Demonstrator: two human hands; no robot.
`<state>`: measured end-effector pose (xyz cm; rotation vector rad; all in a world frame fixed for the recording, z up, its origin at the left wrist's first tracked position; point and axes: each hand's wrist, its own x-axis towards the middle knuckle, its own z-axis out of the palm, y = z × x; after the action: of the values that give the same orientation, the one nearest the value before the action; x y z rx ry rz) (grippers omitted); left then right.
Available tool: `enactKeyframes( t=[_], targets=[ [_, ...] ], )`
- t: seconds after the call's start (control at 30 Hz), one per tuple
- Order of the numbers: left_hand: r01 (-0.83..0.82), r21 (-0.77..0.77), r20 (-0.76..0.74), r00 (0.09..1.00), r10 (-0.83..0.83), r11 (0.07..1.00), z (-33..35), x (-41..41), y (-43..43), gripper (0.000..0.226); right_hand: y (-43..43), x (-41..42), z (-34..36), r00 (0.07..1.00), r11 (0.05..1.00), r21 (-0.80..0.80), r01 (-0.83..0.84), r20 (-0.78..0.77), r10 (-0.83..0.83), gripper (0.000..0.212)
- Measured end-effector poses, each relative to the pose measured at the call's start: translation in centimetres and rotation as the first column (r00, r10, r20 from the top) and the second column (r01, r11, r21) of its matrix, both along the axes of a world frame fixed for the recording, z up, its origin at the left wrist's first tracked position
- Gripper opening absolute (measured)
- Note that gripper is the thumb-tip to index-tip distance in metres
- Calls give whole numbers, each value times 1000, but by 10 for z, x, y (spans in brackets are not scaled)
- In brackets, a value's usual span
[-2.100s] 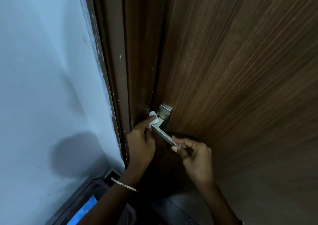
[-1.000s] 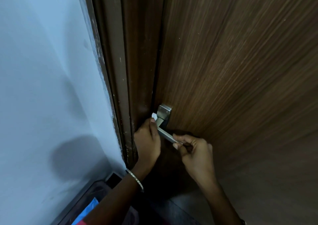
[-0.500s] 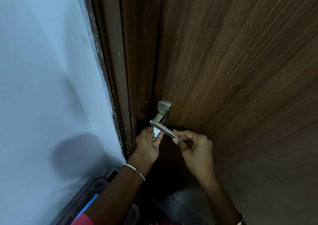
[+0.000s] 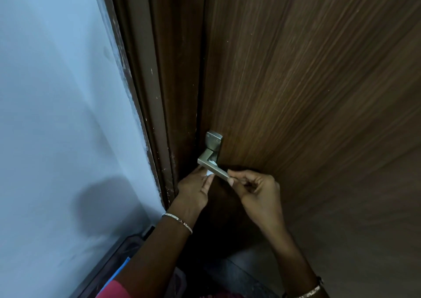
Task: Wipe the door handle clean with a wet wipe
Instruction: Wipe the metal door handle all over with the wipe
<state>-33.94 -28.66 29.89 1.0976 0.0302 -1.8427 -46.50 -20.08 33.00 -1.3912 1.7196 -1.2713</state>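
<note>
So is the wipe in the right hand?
No, the left hand holds the wet wipe against the door handle; the right hand only pinches the handle's free end.

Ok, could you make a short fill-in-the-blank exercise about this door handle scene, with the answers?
1. The left hand holds a wet ___ against the door handle.
2. The right hand pinches the handle's free ___.
3. The wipe is ___ in colour.
Answers: wipe; end; white.

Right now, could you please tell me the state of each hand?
Left hand: holds the wet wipe under the door handle.
Right hand: pinches the door handle's free end.
</note>
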Motion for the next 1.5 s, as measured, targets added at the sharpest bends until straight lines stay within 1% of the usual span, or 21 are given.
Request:
enactKeyframes(
  t=[0.07, 0.1, 0.13, 0.23, 0.3, 0.37, 0.47, 0.57, 0.7, 0.77, 0.87, 1.0, 1.07, 1.17, 1.2, 1.27, 1.37, 1.43, 1.5],
  targets=[
    [-13, -16, 5, 1000, 14, 1000, 4, 6, -3, 19, 0, 0, -1, 1000, 1000, -5, -3, -4, 3, 20],
    [-19, -9, 6, 1000, 19, 1000, 5, 7, -3, 18, 0, 0, -1, 1000, 1000, -9, 2, -3, -2, 20],
    [-29, -3, 2, 1000, 29, 1000, 5, 8, -4, 19, -1, 0, -2, 1000, 1000, -10, 6, 0, -6, 20],
    [-40, 5, -48, 998, 40, 999, 3, 7, -6, 36, -1, -1, -2, 1000, 1000, -11, -2, 7, 2, 19],
    [-38, 3, -66, 997, 38, 999, -4, 8, -9, 35, -1, -1, -3, 1000, 1000, -11, -5, 14, 5, 19],
    [-43, -25, -56, 998, 41, 999, -7, 8, -8, 29, 0, -2, -4, 1000, 1000, -17, -8, 25, 8, 20],
    [-77, -81, 36, 996, 80, 994, -11, 0, 0, 21, 0, -1, -3, 1000, 1000, -19, -14, 24, 14, 21],
    [-71, -142, 134, 987, 91, 987, -12, -9, 8, 17, -1, -1, -3, 1000, 1000, -23, -6, -9, 6, 21],
    [-58, -114, 185, 980, 79, 992, -15, -12, 6, 17, -2, -2, -4, 1000, 1000, -23, -5, -5, 5, 21],
    [-39, -97, 155, 986, 53, 995, -13, -10, 6, 17, -2, -3, -4, 1000, 1000, -19, -10, -3, 10, 21],
    [-17, -77, 60, 998, 22, 997, -5, -1, 5, 16, -1, -2, -3, 1000, 1000, -16, -9, 0, 9, 21],
    [72, -99, -71, 994, -79, 992, -4, 11, 2, 19, 1, -2, -3, 1000, 1000, -19, -12, 2, 12, 20],
    [103, -103, -124, 986, -115, 989, -5, 14, 5, 20, 1, -2, -3, 999, 1000, -22, -19, 27, 19, 20],
    [152, -130, -143, 975, -170, 980, -6, 13, 11, 26, 1, -3, -3, 998, 999, -24, -24, 61, 25, 19],
    [171, -149, -128, 973, -191, 974, -5, 12, 13, 28, 0, -4, -4, 995, 1000, -19, -20, 94, 22, 18],
    [216, -192, -85, 968, -235, 957, -2, 9, 17, 26, 0, -5, -8, 972, 1000, 5, 29, 232, -30, 15],
    [267, -239, -29, 959, -282, 934, 2, 6, 22, 21, 0, -6, -17, 864, 987, 108, 121, 478, -159, 26],
    [279, -263, -9, 957, -291, 924, 2, 5, 24, 21, 0, -4, -19, 780, 981, 184, 68, 603, -168, 27],
    [304, -295, 22, 950, -311, 906, 0, 6, 27, 22, -1, -1, -17, 642, 975, 213, -65, 757, -123, 29]
  ],
)
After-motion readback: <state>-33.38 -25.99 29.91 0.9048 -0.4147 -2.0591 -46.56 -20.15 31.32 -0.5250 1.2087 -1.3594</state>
